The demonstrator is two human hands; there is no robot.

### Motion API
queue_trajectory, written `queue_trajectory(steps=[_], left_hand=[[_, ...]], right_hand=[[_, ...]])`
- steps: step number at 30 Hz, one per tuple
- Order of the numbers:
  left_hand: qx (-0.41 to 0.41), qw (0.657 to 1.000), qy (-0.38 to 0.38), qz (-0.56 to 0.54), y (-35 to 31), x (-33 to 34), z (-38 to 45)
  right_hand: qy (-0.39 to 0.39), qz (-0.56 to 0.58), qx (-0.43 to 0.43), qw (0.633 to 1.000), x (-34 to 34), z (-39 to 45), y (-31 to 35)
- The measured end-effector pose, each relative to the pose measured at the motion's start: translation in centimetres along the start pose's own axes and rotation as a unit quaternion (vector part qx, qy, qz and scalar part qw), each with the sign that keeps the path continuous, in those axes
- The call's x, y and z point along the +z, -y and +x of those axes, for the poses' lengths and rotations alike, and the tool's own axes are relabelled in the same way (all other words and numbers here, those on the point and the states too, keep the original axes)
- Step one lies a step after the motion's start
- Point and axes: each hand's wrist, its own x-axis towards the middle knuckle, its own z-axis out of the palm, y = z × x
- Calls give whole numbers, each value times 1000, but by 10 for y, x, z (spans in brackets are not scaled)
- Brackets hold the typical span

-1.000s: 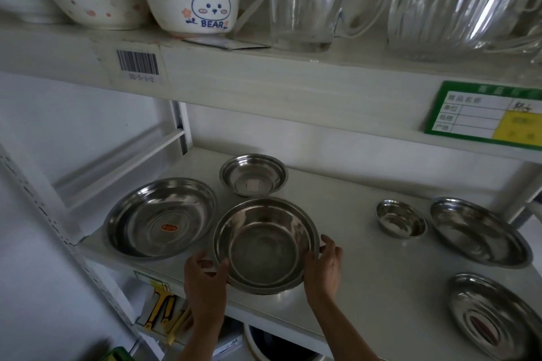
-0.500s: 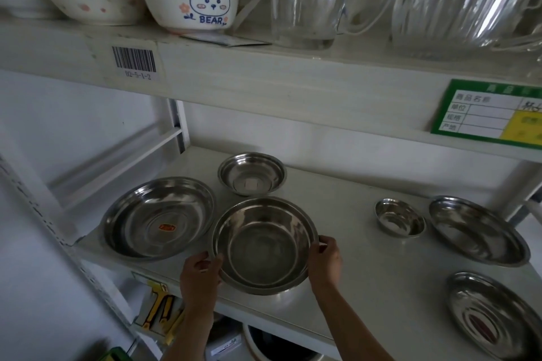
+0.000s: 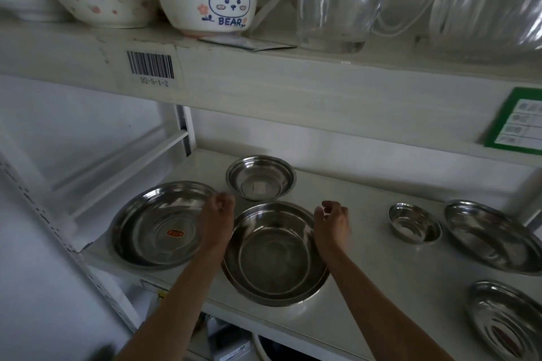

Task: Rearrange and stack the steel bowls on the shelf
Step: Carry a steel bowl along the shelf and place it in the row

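Several steel bowls sit apart on the white shelf (image 3: 372,278). A large deep bowl (image 3: 272,255) stands at the front edge, between my forearms. My left hand (image 3: 218,221) hovers over its left rim and the right rim of a wide shallow bowl (image 3: 155,220); its fingers are loosely curled and hold nothing. My right hand (image 3: 333,224) hovers at the deep bowl's right rim, fingers curled and apart, holding nothing. A medium bowl (image 3: 260,177) sits just beyond both hands. To the right are a small bowl (image 3: 414,227) and two shallow dishes, one further back (image 3: 492,236) and one nearer (image 3: 507,319).
The upper shelf board (image 3: 264,79) hangs low overhead, carrying ceramic bowls such as the bear bowl (image 3: 205,0) and glass jugs (image 3: 334,0). A white upright and braces (image 3: 181,132) close the left side. A green label (image 3: 519,123) hangs at right.
Both hands have let go of the large deep bowl's rim and moved forward along its sides toward the medium bowl. The deep bowl rests on the shelf. The camera has shifted closer.
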Motion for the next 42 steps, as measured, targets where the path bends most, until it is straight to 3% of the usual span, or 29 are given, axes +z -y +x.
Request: queue_trajectory(steps=[7,15,26,35,42], left_hand=[[-1,992,60,110,12,24,89],[35,969,62,237,18,35,142],[55,927,118,353,40,52,182],[38,905,108,410,47,59,184],[29,912,99,398,45,60,181]], right_hand=[[98,-79,7,992,33,50,31],[174,-103,81,976,72,90,47],[194,-81,128,969,99,109,45],[193,-78,126,970,115,111,35],[176,-45,133,974,113,110,39]])
